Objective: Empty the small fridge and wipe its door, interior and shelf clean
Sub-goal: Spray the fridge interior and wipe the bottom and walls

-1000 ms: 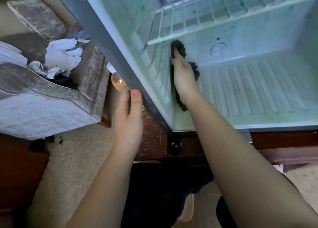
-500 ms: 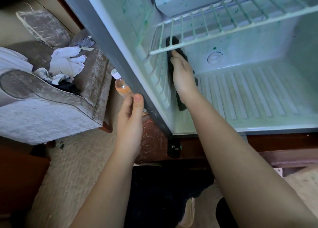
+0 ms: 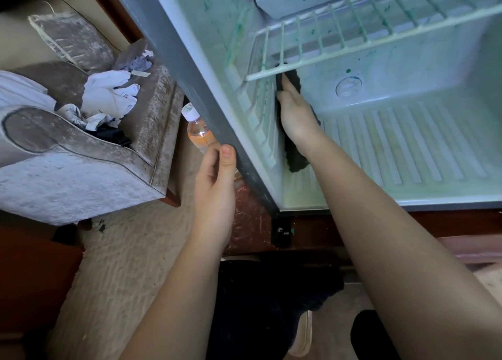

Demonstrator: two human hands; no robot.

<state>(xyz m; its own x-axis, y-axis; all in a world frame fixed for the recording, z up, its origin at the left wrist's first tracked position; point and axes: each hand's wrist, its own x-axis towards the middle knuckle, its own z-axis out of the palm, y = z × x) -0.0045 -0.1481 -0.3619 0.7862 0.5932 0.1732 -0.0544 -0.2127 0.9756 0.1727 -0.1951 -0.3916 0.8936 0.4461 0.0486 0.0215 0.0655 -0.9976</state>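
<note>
The small fridge (image 3: 190, 88) stands open, with green stains on its white walls. Its wire shelf (image 3: 353, 41) sits in the upper grooves. My right hand (image 3: 296, 115) reaches inside, its straight fingers pressing a black cloth (image 3: 297, 161) flat against the ribbed left inner wall, fingertips just under the shelf's front corner. The cloth hangs down past my wrist. My left hand (image 3: 214, 185) grips the fridge's grey left front edge, thumb on the front and fingers hidden round the outer side. The ribbed fridge floor (image 3: 407, 147) holds nothing.
A plastic bottle (image 3: 199, 134) of orange liquid stands just left of the fridge, behind my left hand. A worn grey armchair (image 3: 68, 175) with crumpled white clothes (image 3: 108, 93) fills the left. The fridge rests on a dark wooden base (image 3: 252, 224).
My right hand has slid the cloth up the left inner wall until the fingertips reach the shelf's corner. My left hand keeps its hold on the fridge edge.
</note>
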